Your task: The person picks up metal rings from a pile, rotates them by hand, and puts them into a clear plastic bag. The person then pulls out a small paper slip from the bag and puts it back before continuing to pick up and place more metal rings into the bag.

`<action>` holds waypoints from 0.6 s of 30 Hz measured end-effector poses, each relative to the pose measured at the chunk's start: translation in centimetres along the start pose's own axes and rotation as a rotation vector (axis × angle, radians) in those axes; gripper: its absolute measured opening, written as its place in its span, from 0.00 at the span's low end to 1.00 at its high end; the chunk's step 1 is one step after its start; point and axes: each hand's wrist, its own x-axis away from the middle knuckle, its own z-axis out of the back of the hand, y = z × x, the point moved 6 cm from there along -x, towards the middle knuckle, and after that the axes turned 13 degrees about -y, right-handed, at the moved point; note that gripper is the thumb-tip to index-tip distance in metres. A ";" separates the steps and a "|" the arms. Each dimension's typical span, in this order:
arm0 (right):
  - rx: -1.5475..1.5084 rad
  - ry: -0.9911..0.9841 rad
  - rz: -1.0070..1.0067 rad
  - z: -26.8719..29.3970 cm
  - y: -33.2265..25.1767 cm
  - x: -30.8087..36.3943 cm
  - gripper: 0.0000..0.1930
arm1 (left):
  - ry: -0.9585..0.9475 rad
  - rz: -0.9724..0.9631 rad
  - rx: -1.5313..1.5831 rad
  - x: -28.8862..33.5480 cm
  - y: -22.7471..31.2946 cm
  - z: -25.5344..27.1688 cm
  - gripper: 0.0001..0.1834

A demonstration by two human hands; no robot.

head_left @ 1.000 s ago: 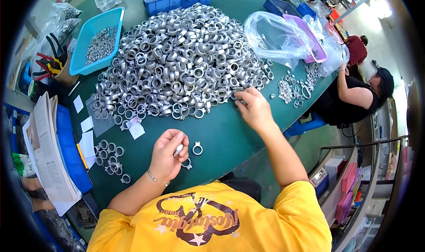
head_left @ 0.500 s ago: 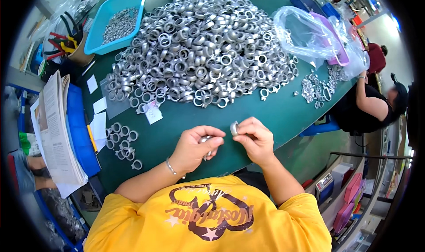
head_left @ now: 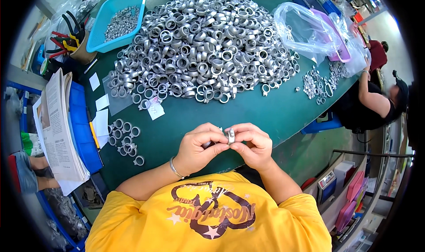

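Note:
Between the fingertips of both hands is a silver metal ring (head_left: pixel 230 136), held upright near the table's front edge. My right hand (head_left: pixel 254 146) pinches it from the right with thumb and forefinger. My left hand (head_left: pixel 200 146) meets it from the left with thumb and forefinger, its other fingers curled round more metal pieces that are mostly hidden. Beyond my hands rises a big heap of similar metal rings (head_left: pixel 199 48). A small group of rings (head_left: pixel 127 139) lies apart on the table, left of my left hand.
Far left stands a turquoise basket (head_left: pixel 93 42) of small metal parts, beside a holder with pliers (head_left: pixel 71 42). Newspapers (head_left: pixel 57 132) lie over a blue bin. Small metal pieces (head_left: pixel 314 84) and a clear plastic bag (head_left: pixel 301 30) are at the right, where another person (head_left: pixel 372 101) sits.
My right hand has brought the ring leftward to my left hand, and the fingertips of both now meet at it. The ring has turned in the fingers.

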 end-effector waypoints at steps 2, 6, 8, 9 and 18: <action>-0.071 0.045 0.002 -0.2 0.1 0.4 0.07 | -0.001 0.078 0.092 0.3 -0.4 -0.2 0.05; -0.398 0.079 -0.075 -0.8 1.1 0.9 0.08 | -0.022 0.080 0.143 0.3 -0.4 -0.3 0.04; -0.573 0.101 -0.129 -1.1 1.4 1.0 0.08 | -0.023 0.069 0.142 0.3 -0.3 -0.3 0.04; -0.598 0.093 -0.144 -1.1 1.5 1.1 0.08 | -0.004 0.089 0.164 0.4 -0.5 -0.2 0.03; -0.704 0.095 -0.143 -1.2 2.2 1.4 0.10 | 0.066 0.195 0.322 0.6 -1.5 -0.2 0.04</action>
